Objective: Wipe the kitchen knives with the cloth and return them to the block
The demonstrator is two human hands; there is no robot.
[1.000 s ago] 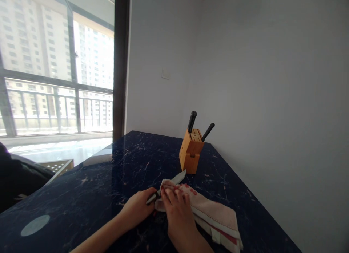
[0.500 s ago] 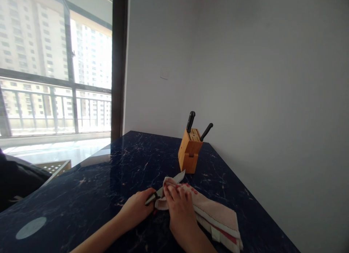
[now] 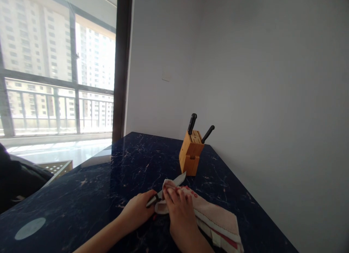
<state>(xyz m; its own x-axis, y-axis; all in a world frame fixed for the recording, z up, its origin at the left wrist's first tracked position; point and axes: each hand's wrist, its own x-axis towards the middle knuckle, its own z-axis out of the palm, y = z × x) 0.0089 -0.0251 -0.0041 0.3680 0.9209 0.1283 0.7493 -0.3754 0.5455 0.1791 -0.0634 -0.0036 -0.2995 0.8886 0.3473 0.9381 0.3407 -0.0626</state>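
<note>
A knife (image 3: 178, 180) lies low over the dark marble table (image 3: 109, 180), its blade tip pointing toward the wooden knife block (image 3: 191, 153). My left hand (image 3: 137, 209) is closed around the knife's dark handle. My right hand (image 3: 180, 213) presses a pinkish cloth with red trim (image 3: 215, 220) onto the blade, fingers curled over the folded edge. Most of the blade is hidden under the cloth and my fingers. The rest of the cloth trails to the right on the table.
The knife block holds two black-handled knives (image 3: 192, 123) near the white wall (image 3: 245, 82). A large window with a railing (image 3: 54, 100) fills the left. A pale round spot (image 3: 29, 228) marks the table's near left. Something dark (image 3: 16, 180) sits at the left edge.
Both hands stay on the knife and cloth; my right hand has shifted slightly along the blade. The view has drifted a little.
</note>
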